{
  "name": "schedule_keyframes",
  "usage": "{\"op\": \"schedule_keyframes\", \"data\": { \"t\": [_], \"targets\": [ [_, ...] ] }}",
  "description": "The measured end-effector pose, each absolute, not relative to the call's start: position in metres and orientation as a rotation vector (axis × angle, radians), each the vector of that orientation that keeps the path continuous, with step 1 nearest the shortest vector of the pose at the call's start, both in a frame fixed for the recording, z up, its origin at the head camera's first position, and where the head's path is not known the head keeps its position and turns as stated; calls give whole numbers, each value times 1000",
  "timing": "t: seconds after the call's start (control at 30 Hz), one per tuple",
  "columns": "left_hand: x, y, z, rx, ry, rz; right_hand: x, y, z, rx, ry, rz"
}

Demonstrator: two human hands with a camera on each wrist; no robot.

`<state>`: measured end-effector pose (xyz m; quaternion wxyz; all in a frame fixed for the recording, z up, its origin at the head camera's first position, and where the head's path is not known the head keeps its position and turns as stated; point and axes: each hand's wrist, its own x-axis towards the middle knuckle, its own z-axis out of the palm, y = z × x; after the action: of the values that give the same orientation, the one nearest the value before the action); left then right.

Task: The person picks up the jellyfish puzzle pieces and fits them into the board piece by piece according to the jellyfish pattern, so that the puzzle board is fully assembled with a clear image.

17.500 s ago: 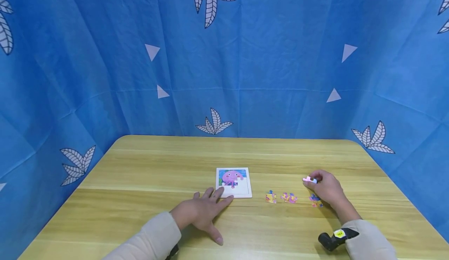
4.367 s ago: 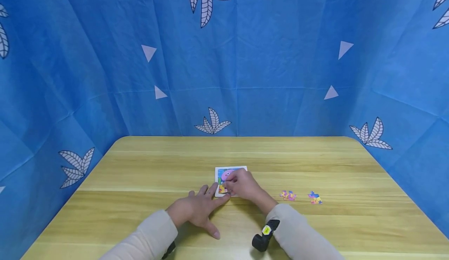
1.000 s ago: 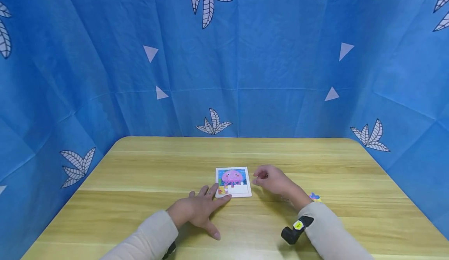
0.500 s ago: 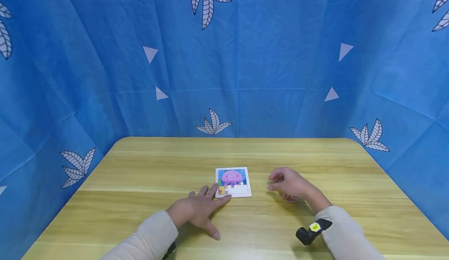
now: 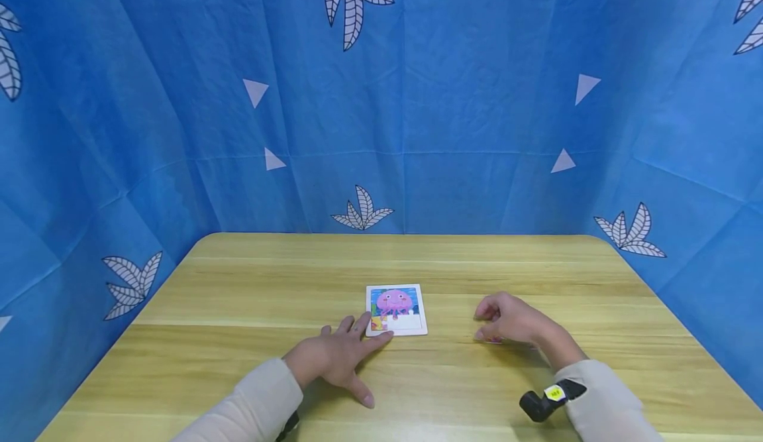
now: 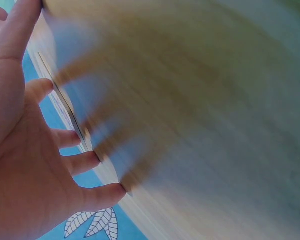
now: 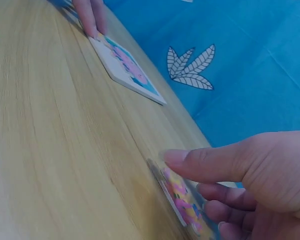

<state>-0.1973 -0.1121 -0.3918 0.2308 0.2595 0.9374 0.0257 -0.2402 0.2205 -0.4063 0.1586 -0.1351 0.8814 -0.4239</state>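
A white-framed jigsaw tray (image 5: 424, 323) lies flat on the table, showing a pink sea creature with a round head and tentacles. Its lower row has a yellowish piece at the left and bare white beside it. My left hand (image 5: 334, 362) spreads its fingers, with fingertips resting at the tray's lower left edge; the left wrist view shows this hand (image 6: 40, 165) against the thin edge. To the right, my right hand (image 5: 518, 323) hovers over a pink-and-yellow puzzle piece (image 7: 182, 197) lying on the table. Thumb and fingers stand apart above it, gripping nothing visible.
The wooden table (image 5: 268, 276) ends at the back against a blue curtain (image 5: 477, 97) with white leaf prints. Another puzzle piece, seen earlier farther right, is mostly hidden by my right hand and wrist. A black camera mount (image 5: 539, 405) sits on the right wrist.
Over the last second my right hand has moved right, from beside the tray to above the loose piece. Earlier, it worked over the tray's lower left, where a yellowish piece now sits. Left hand stayed.
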Motion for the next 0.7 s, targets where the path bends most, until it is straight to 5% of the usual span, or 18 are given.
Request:
{"op": "schedule_keyframes", "data": {
  "t": [0.7],
  "targets": [
    [-199,-113,-393,700,2566,104,-242,228,-415,-475,2512,-1221]
  ]
}}
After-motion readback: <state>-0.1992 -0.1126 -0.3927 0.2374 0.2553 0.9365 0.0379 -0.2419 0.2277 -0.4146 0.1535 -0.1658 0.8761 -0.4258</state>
